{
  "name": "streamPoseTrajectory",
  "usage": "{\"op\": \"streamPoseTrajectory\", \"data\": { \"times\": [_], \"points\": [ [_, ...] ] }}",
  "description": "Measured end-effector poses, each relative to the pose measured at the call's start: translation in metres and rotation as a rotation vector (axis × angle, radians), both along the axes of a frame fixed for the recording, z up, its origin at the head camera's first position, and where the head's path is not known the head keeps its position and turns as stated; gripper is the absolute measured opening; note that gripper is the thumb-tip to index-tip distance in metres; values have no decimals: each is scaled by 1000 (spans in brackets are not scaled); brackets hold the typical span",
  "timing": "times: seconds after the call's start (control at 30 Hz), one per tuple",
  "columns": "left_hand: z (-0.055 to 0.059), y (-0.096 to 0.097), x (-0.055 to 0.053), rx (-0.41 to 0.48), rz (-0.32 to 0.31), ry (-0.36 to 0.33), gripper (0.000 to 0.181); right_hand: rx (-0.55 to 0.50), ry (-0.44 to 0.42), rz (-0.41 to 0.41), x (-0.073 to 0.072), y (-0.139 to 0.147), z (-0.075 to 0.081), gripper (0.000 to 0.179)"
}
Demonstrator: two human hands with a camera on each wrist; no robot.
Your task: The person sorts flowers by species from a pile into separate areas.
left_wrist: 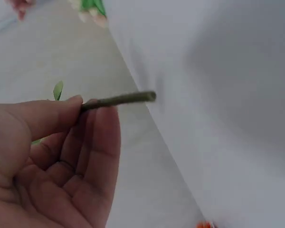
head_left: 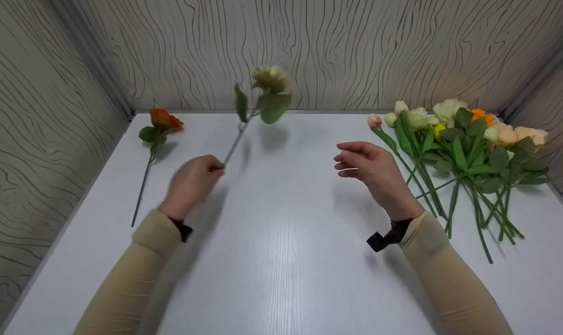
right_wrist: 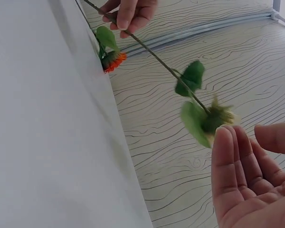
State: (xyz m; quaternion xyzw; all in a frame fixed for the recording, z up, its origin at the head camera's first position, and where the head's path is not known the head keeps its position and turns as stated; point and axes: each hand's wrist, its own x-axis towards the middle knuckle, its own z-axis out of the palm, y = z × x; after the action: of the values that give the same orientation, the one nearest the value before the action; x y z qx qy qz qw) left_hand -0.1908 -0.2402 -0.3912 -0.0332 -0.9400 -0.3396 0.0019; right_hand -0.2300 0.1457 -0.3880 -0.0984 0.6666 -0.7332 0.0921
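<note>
In the head view my left hand pinches the lower stem of a cream artificial flower, its bloom blurred and raised over the far part of the table. The cut stem end sticks out past thumb and forefinger in the left wrist view. Two green leaves sit below the bloom. My right hand hovers right of centre, fingers loosely bent, thumb apart, nothing held. An orange flower with a dark stem lies on the table, left of my left hand.
A pile of artificial flowers covers the right side of the white table, heads to the back and green stems toward me. A pink-tipped tulip lies at its left edge. Wood-patterned panels close off the back and sides.
</note>
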Motion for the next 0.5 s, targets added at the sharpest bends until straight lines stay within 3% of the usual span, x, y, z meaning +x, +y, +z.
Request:
{"op": "streamPoseTrajectory", "data": {
  "times": [0.1, 0.23, 0.33, 0.5],
  "points": [
    [0, -59, 1, -209, 103, 60, 19, 19, 7, 8, 1, -1, 0, 37],
    [-11, -114, 8, -333, 176, 80, 21, 46, 8, 16, 2, -2, -1, 38],
    [-24, -136, 12, -361, 208, 56, 22, 56, 2, 19, 2, -3, -2, 37],
    [-41, -149, 15, -349, 255, -2, 21, 60, -6, 21, 1, -5, -3, 36]
  ]
}}
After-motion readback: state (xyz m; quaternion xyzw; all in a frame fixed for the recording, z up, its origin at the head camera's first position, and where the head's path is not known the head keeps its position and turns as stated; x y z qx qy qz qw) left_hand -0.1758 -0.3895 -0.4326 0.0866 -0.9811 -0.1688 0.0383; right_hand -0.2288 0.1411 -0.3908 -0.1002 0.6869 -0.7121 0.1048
